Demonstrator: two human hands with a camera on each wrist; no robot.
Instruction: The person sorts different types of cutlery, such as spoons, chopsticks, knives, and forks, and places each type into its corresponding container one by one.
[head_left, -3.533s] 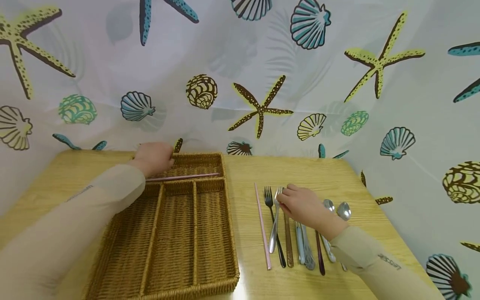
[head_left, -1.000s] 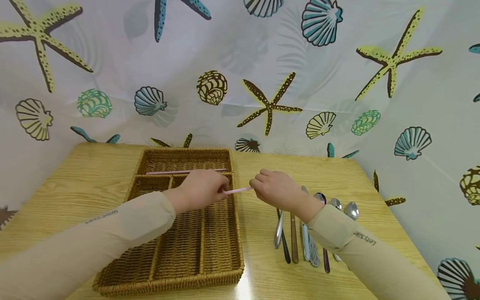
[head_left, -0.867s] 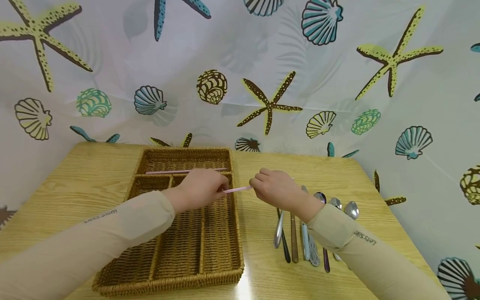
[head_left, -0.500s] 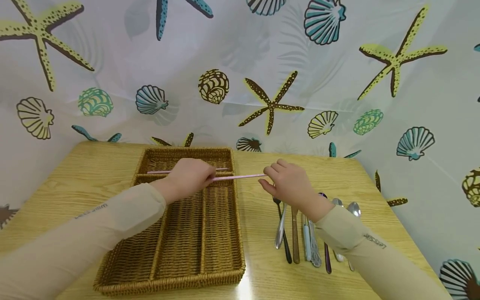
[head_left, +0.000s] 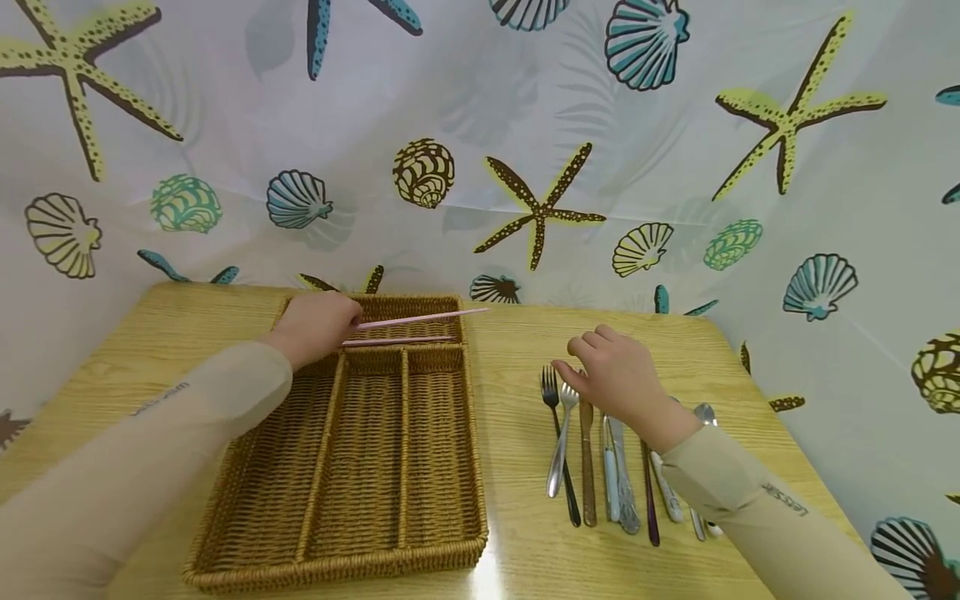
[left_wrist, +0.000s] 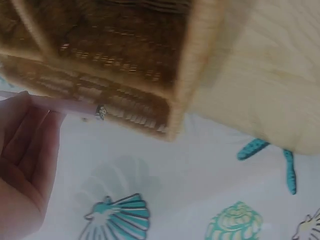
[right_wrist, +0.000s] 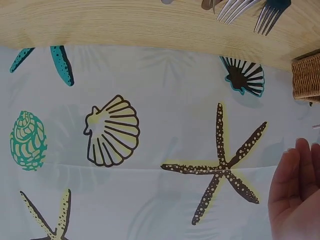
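Note:
A pink chopstick (head_left: 431,317) is pinched in my left hand (head_left: 311,327), slanting over the back compartment of the wicker basket (head_left: 480,492). Its patterned end shows past my fingers in the left wrist view, where the chopstick (left_wrist: 75,106) passes close by the basket's wall (left_wrist: 200,60). A second pink chopstick (head_left: 397,341) lies along that back compartment, its left part hidden by my hand. My right hand (head_left: 618,379) holds nothing, thumb apart from loosely bent fingers, above the cutlery. Nearest it are a silver fork (head_left: 558,454), a black fork (head_left: 550,387) and a brown-handled knife (head_left: 587,475).
Right of the forks lie a light-blue-handled piece (head_left: 612,483), a silver ornate-handled piece (head_left: 628,508), a purple handle (head_left: 652,517) and a spoon (head_left: 705,412). The basket's front is split into three long compartments. A patterned cloth (head_left: 525,108) hangs behind the wooden table (head_left: 517,550).
Both hands held the chopstick over the basket's right edge; my right hand has let go and moved right. My left hand has carried the chopstick left and back, over the rear compartment.

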